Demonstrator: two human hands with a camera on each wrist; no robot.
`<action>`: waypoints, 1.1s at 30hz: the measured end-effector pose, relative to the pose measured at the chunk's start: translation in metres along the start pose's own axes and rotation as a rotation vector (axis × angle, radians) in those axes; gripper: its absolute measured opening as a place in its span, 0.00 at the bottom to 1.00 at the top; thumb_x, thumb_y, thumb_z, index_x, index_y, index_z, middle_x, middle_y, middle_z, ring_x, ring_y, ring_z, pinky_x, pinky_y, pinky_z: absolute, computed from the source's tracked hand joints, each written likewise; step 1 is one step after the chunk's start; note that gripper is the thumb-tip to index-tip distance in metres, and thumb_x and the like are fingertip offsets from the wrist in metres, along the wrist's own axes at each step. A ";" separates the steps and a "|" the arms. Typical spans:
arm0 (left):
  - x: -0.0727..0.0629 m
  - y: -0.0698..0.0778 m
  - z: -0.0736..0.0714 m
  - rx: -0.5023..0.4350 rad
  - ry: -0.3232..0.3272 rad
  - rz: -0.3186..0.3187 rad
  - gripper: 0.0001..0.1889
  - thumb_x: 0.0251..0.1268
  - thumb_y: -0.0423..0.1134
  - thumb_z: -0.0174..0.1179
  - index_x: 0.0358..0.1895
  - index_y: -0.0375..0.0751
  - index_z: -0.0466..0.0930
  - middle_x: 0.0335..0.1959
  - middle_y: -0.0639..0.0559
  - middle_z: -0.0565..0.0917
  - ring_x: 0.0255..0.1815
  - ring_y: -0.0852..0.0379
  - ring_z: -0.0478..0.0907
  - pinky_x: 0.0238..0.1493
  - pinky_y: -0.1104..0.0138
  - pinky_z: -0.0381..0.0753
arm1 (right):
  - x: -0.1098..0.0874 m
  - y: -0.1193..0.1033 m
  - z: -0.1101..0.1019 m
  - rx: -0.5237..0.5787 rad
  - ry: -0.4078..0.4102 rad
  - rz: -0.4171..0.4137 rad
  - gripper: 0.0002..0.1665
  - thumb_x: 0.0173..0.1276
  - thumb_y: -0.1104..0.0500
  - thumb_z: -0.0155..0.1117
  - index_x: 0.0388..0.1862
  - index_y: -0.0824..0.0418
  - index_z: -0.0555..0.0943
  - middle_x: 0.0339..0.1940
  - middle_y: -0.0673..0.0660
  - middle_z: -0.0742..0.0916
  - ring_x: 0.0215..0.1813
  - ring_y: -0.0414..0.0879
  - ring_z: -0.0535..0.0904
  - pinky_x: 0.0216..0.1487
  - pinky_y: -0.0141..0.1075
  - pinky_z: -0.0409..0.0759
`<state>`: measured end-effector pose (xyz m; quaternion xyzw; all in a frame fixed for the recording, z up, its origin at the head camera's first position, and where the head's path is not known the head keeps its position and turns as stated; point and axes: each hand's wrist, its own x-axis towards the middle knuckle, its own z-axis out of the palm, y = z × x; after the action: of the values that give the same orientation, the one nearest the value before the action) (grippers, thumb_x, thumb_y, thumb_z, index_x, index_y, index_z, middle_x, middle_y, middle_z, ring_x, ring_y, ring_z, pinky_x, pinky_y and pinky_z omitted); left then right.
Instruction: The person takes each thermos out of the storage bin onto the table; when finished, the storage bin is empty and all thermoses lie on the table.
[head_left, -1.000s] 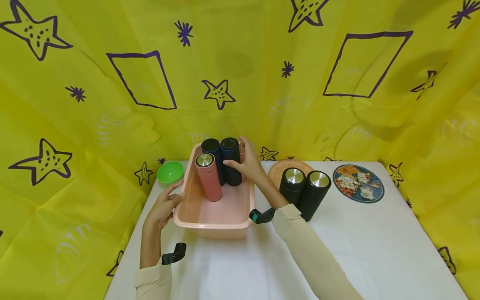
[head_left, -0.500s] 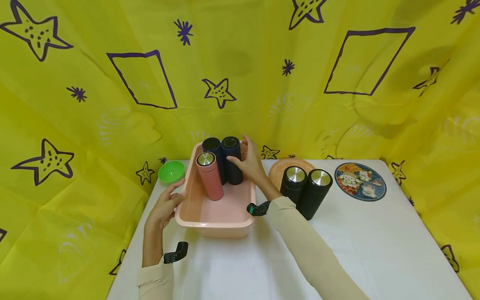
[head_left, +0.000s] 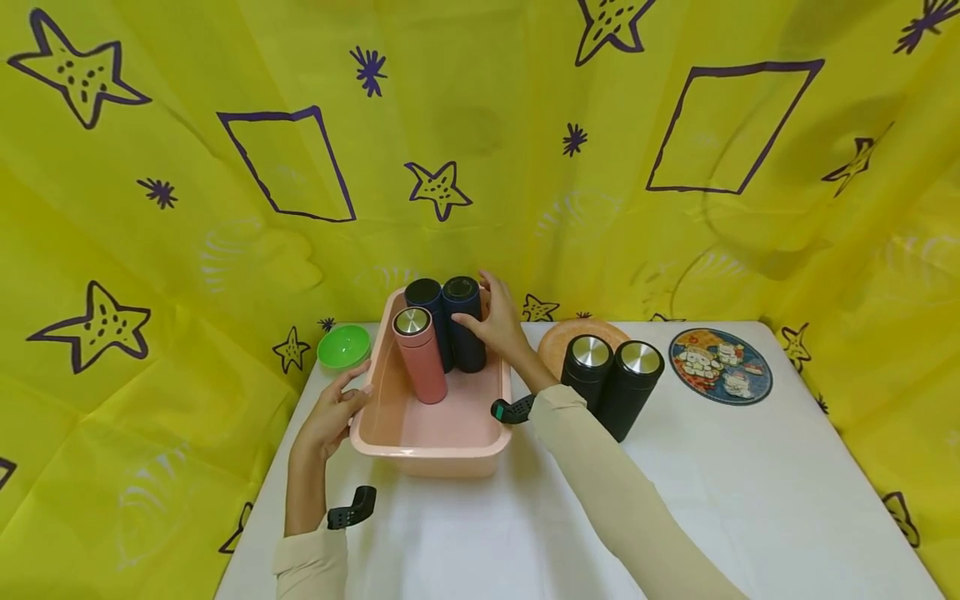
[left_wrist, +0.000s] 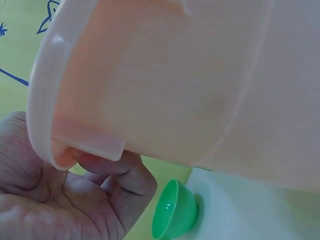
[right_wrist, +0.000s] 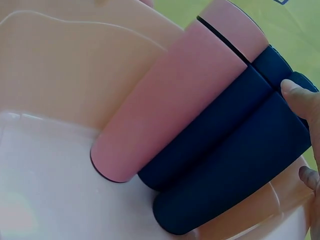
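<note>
A pink plastic tub (head_left: pixel 450 429) stands at the table's left side. Inside it are a pink thermos bottle (head_left: pixel 423 362) with a silver-topped lid and, behind, two dark blue ones. My left hand (head_left: pixel 326 421) grips the tub's left rim; in the left wrist view its fingers (left_wrist: pixel 132 182) curl under the lip. My right hand (head_left: pixel 501 321) holds the right-hand dark blue bottle (head_left: pixel 468 342) near its top, the thumb on its front and the other fingers partly hidden behind. In the right wrist view, this bottle (right_wrist: pixel 235 165) leans against the other dark blue bottle (right_wrist: pixel 210 135).
Two black bottles (head_left: pixel 630 392) with silver lids stand right of the tub, before a round wooden board (head_left: pixel 558 337). A green bowl (head_left: pixel 343 346) is at the back left, and a round patterned mat (head_left: pixel 720 367) lies at the back right. Yellow curtain surrounds the table.
My right thumb has slid slightly right on the dark blue bottle, and the right forearm has shifted a little left. The left hand keeps its grip on the tub.
</note>
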<state>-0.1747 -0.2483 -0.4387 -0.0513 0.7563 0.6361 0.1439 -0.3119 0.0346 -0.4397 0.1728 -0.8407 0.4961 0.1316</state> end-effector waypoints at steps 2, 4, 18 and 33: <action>0.000 0.000 0.000 0.001 0.002 -0.002 0.31 0.77 0.39 0.48 0.78 0.50 0.50 0.54 0.28 0.76 0.44 0.48 0.83 0.41 0.57 0.86 | 0.002 0.000 0.000 0.019 -0.011 0.016 0.53 0.57 0.52 0.77 0.76 0.60 0.58 0.64 0.65 0.72 0.67 0.62 0.70 0.65 0.51 0.73; 0.000 0.000 0.001 0.003 0.004 -0.002 0.31 0.77 0.39 0.48 0.78 0.50 0.50 0.54 0.28 0.76 0.43 0.48 0.83 0.41 0.57 0.86 | 0.003 0.000 0.001 0.028 -0.021 0.027 0.53 0.57 0.52 0.77 0.75 0.60 0.59 0.64 0.66 0.72 0.65 0.62 0.72 0.63 0.51 0.75; -0.001 0.001 0.002 -0.007 0.000 0.001 0.31 0.77 0.39 0.49 0.78 0.50 0.50 0.47 0.38 0.80 0.40 0.51 0.84 0.39 0.60 0.86 | 0.008 -0.001 0.000 0.030 -0.072 0.112 0.51 0.57 0.51 0.76 0.75 0.58 0.60 0.66 0.63 0.74 0.66 0.55 0.73 0.66 0.44 0.74; -0.001 0.002 0.001 -0.008 0.003 -0.009 0.31 0.77 0.39 0.48 0.78 0.51 0.50 0.47 0.40 0.81 0.41 0.50 0.83 0.40 0.60 0.86 | 0.011 -0.002 0.006 -0.137 -0.078 0.155 0.49 0.57 0.47 0.76 0.73 0.57 0.63 0.68 0.58 0.75 0.64 0.55 0.75 0.64 0.48 0.75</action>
<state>-0.1740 -0.2471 -0.4372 -0.0560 0.7536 0.6386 0.1455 -0.3216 0.0265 -0.4360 0.1173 -0.8879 0.4391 0.0714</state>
